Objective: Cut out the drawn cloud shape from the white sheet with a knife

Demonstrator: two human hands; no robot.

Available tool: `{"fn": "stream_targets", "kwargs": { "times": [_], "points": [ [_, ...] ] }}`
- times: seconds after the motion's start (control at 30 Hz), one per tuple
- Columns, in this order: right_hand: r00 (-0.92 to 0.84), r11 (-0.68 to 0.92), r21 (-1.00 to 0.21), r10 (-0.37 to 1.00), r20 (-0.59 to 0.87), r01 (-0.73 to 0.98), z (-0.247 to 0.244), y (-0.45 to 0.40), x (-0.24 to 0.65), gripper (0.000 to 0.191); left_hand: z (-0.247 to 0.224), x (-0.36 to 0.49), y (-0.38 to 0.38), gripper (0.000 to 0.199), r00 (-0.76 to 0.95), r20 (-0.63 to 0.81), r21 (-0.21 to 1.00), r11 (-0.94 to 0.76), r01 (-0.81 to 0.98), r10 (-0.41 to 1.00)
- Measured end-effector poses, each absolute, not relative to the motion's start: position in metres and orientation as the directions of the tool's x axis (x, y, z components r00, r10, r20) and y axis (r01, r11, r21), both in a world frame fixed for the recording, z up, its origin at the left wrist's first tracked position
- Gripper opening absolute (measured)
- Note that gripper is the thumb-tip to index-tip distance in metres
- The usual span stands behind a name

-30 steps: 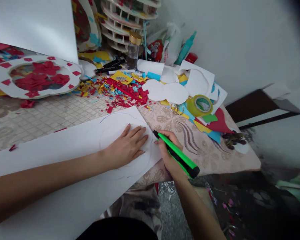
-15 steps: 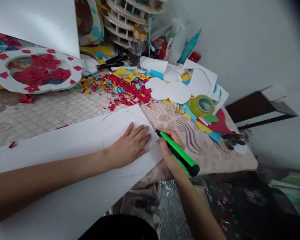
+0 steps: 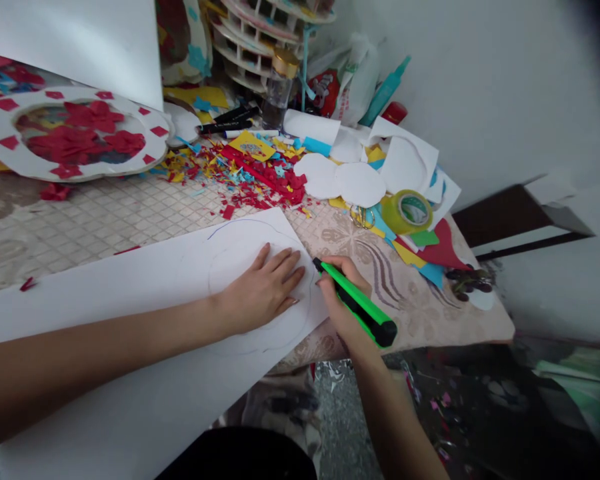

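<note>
White foam board sheet (image 3: 180,273), or maybe thick paper (thickness not showing clearly), is lying flat on the table (image 3: 430,320), one end under your hands and its near side running out past the table edge toward your lap. A curved outline (image 3: 240,221) is showing on it, partly blue.

Your left hand (image 3: 265,293) is spreading flat, palm down, fingers unclenched, inside the outline; it is pressing, not grasping. Your right hand (image 3: 341,315) is gripping a green-and-black utility knife (image 3: 363,303), nose at the sheet's right edge; blade isn't showing, so contact: cannot tell.

Handling, judged by eye: you are dealing with something light, fairly stiff across its width, probably smooth and prone to sliding, likely creasing or denting under hard fingertips. The overhanging part is probably wanting to tip or bend, so you are best off bearing down with a broad palm well inside the outline, clear of the knife. For lifting, you are better off taking opposite edges with both hands, not pinching one corner. Colored paper scraps (image 3: 275,183) are lying just beyond.
</note>
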State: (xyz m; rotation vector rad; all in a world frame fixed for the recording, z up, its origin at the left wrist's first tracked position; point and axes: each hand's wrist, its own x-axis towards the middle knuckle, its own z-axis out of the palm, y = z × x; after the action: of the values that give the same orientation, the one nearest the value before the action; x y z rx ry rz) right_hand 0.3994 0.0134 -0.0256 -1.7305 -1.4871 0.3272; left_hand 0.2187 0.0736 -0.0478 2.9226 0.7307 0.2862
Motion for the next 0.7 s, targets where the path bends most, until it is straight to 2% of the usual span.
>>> {"fn": "stream_targets", "kwargs": {
  "times": [0.13,0.37,0.53,0.7],
  "points": [
    [0.291,0.008,-0.678,0.900,0.326,0.735,-0.028,0.013,0.398,0.023,-0.049,0.218,0.074,0.048,0.865,0.162,0.161,-0.878,0.451,0.475],
    [0.222,0.075,-0.646,0.904,0.365,0.759,-0.035,0.010,0.401,0.026,-0.049,0.219,0.074,0.048,0.865,0.164,0.154,-0.878,0.453,0.474],
    [0.320,0.024,-0.706,0.880,0.351,0.708,-0.038,0.003,0.395,0.023,-0.047,0.219,0.072,0.048,0.866,0.152,0.166,-0.876,0.453,0.477],
    [0.486,0.002,-0.862,0.825,0.288,0.507,-0.047,-0.007,0.396,0.023,-0.047,0.219,0.078,0.051,0.864,0.154,0.236,-0.867,0.439,0.479]
  ]
}}
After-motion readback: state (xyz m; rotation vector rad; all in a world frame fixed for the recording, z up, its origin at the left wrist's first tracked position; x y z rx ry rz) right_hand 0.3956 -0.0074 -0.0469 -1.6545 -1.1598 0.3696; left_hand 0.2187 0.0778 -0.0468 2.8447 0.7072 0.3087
